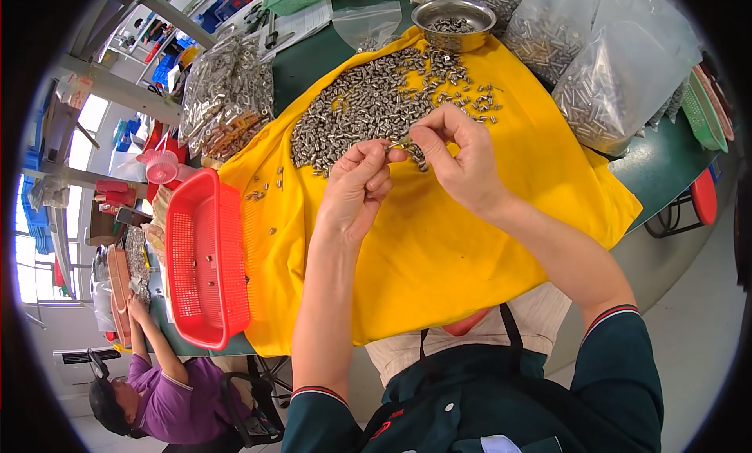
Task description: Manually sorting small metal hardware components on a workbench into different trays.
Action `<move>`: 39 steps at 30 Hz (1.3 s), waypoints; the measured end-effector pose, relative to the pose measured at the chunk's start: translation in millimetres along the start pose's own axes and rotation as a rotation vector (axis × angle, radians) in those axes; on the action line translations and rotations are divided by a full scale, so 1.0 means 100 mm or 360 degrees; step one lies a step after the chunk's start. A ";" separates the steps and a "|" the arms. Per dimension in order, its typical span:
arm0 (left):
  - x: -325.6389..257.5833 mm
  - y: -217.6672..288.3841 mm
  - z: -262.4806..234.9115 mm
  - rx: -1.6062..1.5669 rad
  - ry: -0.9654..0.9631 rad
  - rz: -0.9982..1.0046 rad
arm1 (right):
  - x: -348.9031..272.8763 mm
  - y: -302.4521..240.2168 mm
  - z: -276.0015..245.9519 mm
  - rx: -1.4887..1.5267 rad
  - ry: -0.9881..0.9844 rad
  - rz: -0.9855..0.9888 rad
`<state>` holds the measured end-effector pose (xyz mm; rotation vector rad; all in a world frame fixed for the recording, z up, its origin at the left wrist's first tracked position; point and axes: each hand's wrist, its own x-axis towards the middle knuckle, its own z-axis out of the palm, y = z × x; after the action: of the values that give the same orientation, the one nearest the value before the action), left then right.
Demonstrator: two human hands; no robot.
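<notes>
Both hands meet above the near edge of a pile of small metal cylinders (352, 112) on a yellow cloth (439, 265). My left hand (360, 188) is closed, with a small metal part (388, 147) pinched at the fingertips. Thumb and forefinger of my right hand (464, 159) are pressed together just to its right. A tiny dull yellowish thing (405, 140) shows at the right fingertips, touching or almost touching the left hand's part. Its kind is too small to make out.
A red plastic basket (210, 339) with a few cylinders stands at left. Behind the pile are a steel bowl (454, 39) of parts and clear bags (607, 93) of metal pieces. More bagged parts (227, 85) lie far left. A co-worker (176, 398) in purple sits at lower left.
</notes>
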<state>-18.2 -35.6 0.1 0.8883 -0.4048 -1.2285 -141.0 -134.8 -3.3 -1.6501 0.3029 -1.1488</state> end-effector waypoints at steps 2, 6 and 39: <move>0.01 -0.01 0.00 -0.0012 0.0008 0.0018 | -0.01 0.02 0.00 0.0024 -0.0032 0.0048; 0.02 0.07 -0.02 0.0041 0.0095 0.0109 | 0.03 0.02 0.00 0.0164 0.0122 0.0187; 0.17 -0.09 -0.03 0.2755 0.0652 0.0935 | 0.04 0.03 0.02 0.0202 0.0133 0.0334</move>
<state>-16.6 -50.6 -11.4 2.1709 -1.3214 0.1524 -136.3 -137.3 -4.2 -1.4258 0.4372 -1.0573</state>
